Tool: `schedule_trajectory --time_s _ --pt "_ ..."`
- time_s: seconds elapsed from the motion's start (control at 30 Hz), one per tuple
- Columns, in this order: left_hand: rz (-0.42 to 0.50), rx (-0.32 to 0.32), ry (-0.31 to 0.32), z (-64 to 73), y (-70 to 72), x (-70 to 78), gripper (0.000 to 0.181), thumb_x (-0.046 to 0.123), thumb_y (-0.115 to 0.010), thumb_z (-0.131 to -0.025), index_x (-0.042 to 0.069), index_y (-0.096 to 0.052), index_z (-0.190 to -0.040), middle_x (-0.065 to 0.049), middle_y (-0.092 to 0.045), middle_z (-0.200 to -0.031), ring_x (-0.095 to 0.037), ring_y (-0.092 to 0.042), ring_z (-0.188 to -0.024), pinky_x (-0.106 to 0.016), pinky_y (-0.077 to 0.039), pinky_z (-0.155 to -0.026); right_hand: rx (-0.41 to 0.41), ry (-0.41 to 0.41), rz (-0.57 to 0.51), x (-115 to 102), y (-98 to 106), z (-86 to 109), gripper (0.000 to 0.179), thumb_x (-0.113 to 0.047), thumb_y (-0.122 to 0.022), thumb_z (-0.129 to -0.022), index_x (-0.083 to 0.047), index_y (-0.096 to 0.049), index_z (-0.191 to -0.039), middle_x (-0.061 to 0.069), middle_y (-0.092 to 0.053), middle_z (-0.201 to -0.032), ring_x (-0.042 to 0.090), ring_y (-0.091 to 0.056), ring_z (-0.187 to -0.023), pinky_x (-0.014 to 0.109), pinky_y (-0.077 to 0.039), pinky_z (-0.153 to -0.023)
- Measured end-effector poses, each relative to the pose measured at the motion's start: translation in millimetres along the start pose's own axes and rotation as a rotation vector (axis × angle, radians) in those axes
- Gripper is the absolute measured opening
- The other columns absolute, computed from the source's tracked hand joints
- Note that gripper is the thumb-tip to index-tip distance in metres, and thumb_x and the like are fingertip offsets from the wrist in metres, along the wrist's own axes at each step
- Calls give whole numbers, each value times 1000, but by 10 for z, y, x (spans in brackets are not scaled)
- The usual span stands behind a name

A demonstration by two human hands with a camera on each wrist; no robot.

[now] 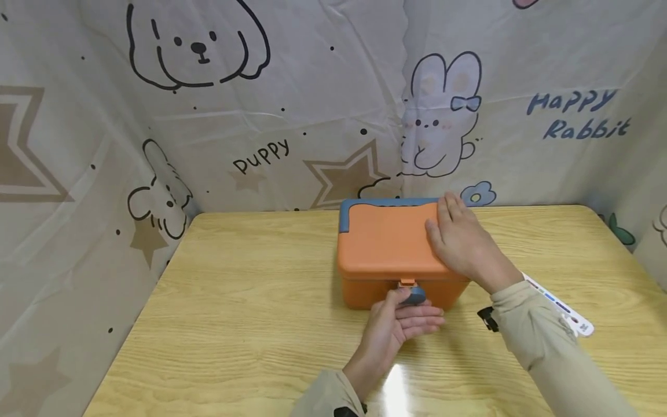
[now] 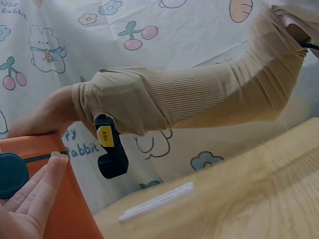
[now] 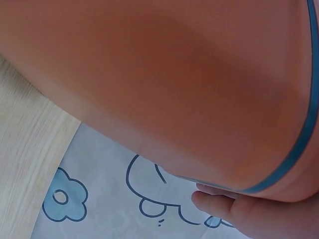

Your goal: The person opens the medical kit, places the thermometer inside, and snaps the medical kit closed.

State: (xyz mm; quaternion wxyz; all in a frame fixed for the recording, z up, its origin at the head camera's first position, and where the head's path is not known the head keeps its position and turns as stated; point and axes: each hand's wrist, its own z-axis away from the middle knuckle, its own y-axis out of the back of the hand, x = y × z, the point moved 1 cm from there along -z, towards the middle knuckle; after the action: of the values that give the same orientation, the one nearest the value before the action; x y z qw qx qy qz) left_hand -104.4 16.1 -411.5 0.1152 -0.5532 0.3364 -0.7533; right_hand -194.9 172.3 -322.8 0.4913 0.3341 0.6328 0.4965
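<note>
An orange storage box (image 1: 391, 243) with a closed lid stands at the back of the table, a blue handle (image 1: 344, 217) folded along its top edge. On its front hangs a blue latch (image 1: 415, 295). My left hand (image 1: 393, 324) is at this latch, thumb against its left side, other fingers stretched out straight below it. In the left wrist view the rounded latch (image 2: 12, 174) shows beside those straight fingers (image 2: 42, 191). My right hand (image 1: 464, 237) rests flat on the lid's right end, fingers toward the back. The box's side (image 3: 164, 89) fills most of the right wrist view.
A white, flat, long object with coloured marks (image 1: 557, 304) lies on the table (image 1: 250, 289) right of the box, partly behind the right sleeve (image 1: 547, 336). A printed cloth (image 1: 292, 104) hangs close behind the box and along both sides.
</note>
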Motion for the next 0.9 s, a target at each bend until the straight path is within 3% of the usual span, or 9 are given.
schedule_trajectory --time_s 0.17,0.47,0.7,0.9 --pt "-12 -15 -16 27 18 -55 43 26 -53 -96 -15 -60 -105 -33 -66 -100 -32 -71 -87 -39 -57 -79 22 10 5 -25 8 59 64 -31 -19 -106 20 -11 -144 37 -4 -153 49 -2 -142 56 -8 -115" --pt "-100 -92 -110 20 111 -134 50 29 -51 -99 -20 -56 -110 -36 -63 -103 -32 -70 -89 -39 -57 -78 41 9 -1 -32 16 110 65 -32 -19 -106 20 -12 -144 37 -5 -153 50 -4 -142 57 -10 -114" --pt "-92 -185 -143 -54 198 -181 51 31 -50 -101 -18 -55 -113 -28 -67 -106 -22 -72 -86 -38 -57 -79 22 -3 -40 -21 13 116 66 -35 -19 -106 18 -9 -146 34 -1 -155 47 0 -143 57 -10 -114" --pt "-52 -212 -77 -67 283 -171 48 31 -56 -99 -15 -58 -114 -12 -73 -94 -21 -72 -83 -33 -58 -75 21 -4 -59 -5 -12 140 67 -36 -19 -106 17 -9 -146 33 0 -155 45 1 -144 57 -10 -114"
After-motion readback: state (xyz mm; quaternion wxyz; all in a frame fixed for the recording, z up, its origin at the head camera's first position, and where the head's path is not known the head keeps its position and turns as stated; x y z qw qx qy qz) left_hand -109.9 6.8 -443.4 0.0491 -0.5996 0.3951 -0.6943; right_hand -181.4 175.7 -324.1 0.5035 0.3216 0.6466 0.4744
